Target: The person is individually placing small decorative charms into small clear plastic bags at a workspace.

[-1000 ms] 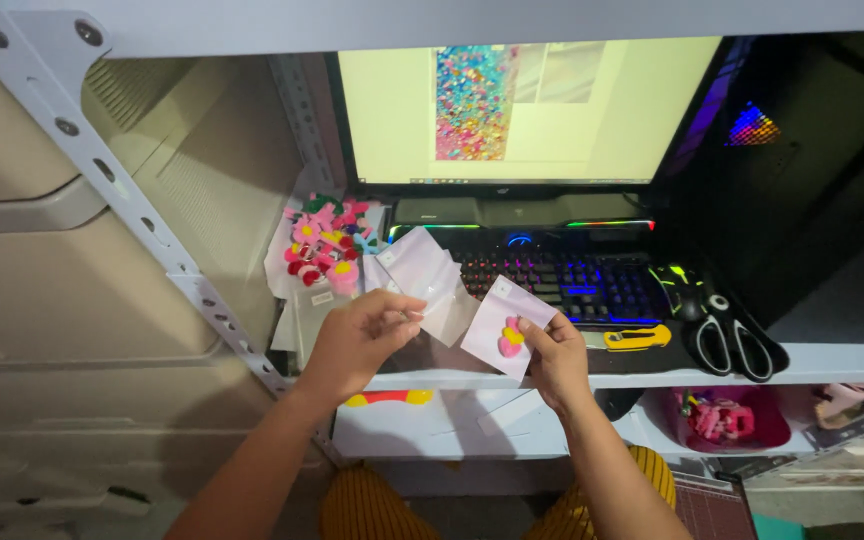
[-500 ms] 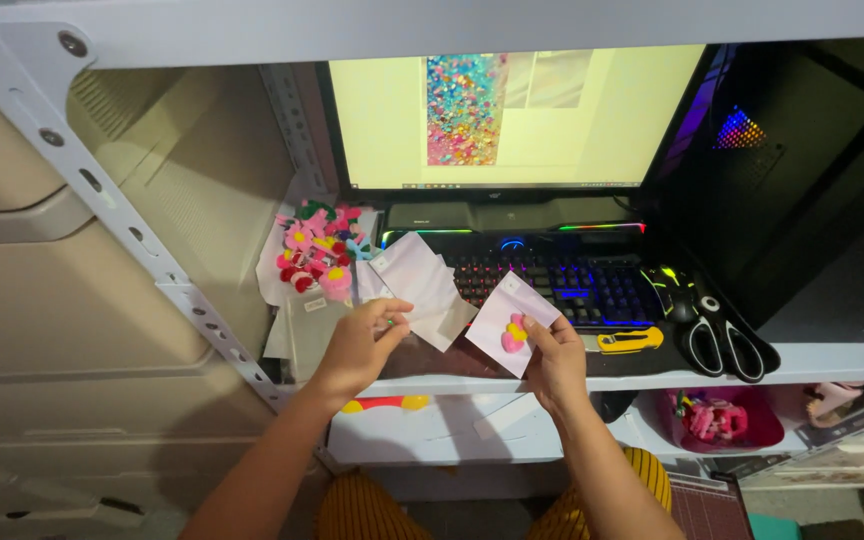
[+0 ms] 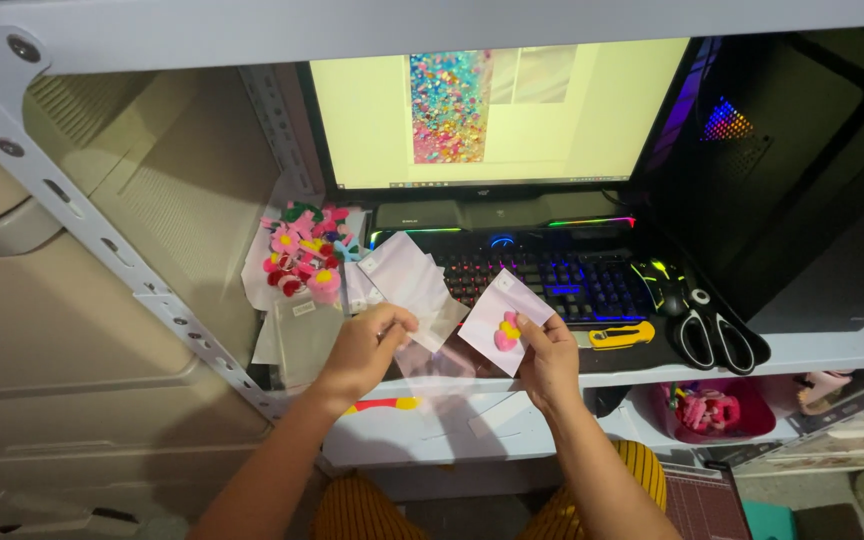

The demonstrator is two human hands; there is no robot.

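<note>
Right hand [image 3: 549, 362] pinches small clear bag [image 3: 505, 320] holding pink-yellow clip, upright for viewing. Left hand [image 3: 364, 350] grips fanned empty bags [image 3: 407, 285], probably stock, over desk [image 3: 802, 350].

Fanned clear sleeves [image 3: 407, 290], tilted clear packet [image 3: 504, 322] holding pink-yellow flower clip [image 3: 505, 332]

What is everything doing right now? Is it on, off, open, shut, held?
monitor: on, bright picture showing.
keyboard: lit.
scissors: shut, lying flat.
yellow cutter: lying flat.
small bag with flower clip: held by right hand.
stack of clear bags: held by left hand.
</note>
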